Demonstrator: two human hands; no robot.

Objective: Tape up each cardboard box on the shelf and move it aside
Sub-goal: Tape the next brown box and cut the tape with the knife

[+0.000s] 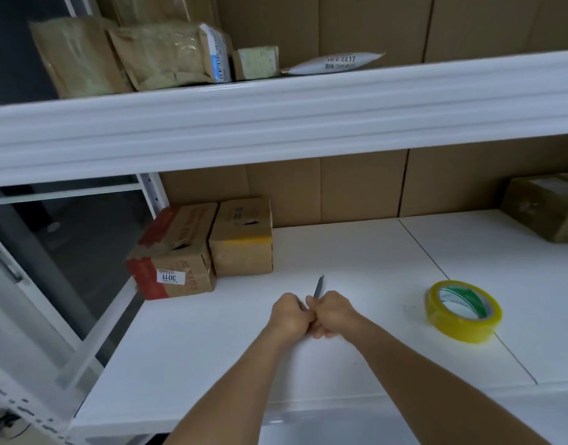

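Fingers (321, 330) of both hands curl tight around a utility knife (318, 286), its grey blade jutting up between the left hand (287, 317) and right hand (332, 314), above the white shelf (356, 252). Two cardboard boxes stand side by side at the shelf's back left: the larger red-printed box (173, 252), then the plain box (242, 237). A yellow tape roll (464, 311) lies flat to the right.

Two cardboard boxes (209, 248) — shelf's left end
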